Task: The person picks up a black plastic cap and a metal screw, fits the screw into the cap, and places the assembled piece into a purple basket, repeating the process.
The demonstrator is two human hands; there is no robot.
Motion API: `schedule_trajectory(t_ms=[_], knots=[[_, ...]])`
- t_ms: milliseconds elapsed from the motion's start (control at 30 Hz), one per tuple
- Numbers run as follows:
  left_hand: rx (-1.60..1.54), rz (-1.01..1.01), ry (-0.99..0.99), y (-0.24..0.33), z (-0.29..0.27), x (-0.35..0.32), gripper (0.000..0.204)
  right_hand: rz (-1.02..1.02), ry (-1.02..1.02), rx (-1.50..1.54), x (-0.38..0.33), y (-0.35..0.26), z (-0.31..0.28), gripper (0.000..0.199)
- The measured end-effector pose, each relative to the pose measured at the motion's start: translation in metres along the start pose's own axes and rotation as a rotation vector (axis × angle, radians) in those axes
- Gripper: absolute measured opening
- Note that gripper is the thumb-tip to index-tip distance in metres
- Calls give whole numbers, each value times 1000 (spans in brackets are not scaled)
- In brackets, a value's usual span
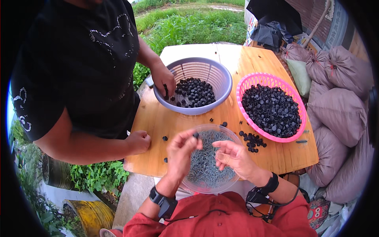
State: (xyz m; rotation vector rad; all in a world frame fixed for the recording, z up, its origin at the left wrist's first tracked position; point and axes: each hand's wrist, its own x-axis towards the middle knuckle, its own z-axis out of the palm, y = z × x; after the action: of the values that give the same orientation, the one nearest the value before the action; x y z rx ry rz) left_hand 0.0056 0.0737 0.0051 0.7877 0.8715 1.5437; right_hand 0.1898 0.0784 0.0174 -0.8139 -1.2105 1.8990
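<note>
Between the thumb and finger of my left hand (182, 149) is a small round black plastic cap (196, 135). My right hand (236, 158) is beside it on the right, fingers curled and drawn together; whatever they hold, if anything, is too small to make out. Below both hands, at the table's near edge, stands a clear round tub (211, 190) full of thin grey screws (209, 168). The two hands are apart, over the tub's left and right sides.
A grey-purple basket (227, 85) and a pink basket (272, 138) hold black caps. Loose caps (252, 141) lie on the wooden table (148, 118). Across on the left, a person in black reaches a hand (164, 81) into the grey-purple basket. Stuffed sacks (337, 110) line the right.
</note>
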Motion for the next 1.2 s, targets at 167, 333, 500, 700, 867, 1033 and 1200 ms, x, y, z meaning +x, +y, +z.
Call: schedule_trajectory(t_ms=[167,333,500,700,867,1033,1200], knots=[[405,303,241,14,5,70,21,-52,58,-171,-10,-4,-16,31],[601,288,281,11,-4,106,31,-151,213,-195,-12,-10,-34,26],[562,294,274,22,-4,91,38,-379,448,-551,-15,-10,-50,20],[563,239,260,54,-19,21,22,-603,293,-1185,-8,-21,-42,19],[1040,284,325,53,-76,-35,19,-554,78,-1180,16,-25,-3,15],[1210,57,163,40,-85,-53,29,-454,-254,-1235,57,-17,43,18],[1361,238,11,16,-114,-42,29,-465,-277,-1226,96,11,63,21]])
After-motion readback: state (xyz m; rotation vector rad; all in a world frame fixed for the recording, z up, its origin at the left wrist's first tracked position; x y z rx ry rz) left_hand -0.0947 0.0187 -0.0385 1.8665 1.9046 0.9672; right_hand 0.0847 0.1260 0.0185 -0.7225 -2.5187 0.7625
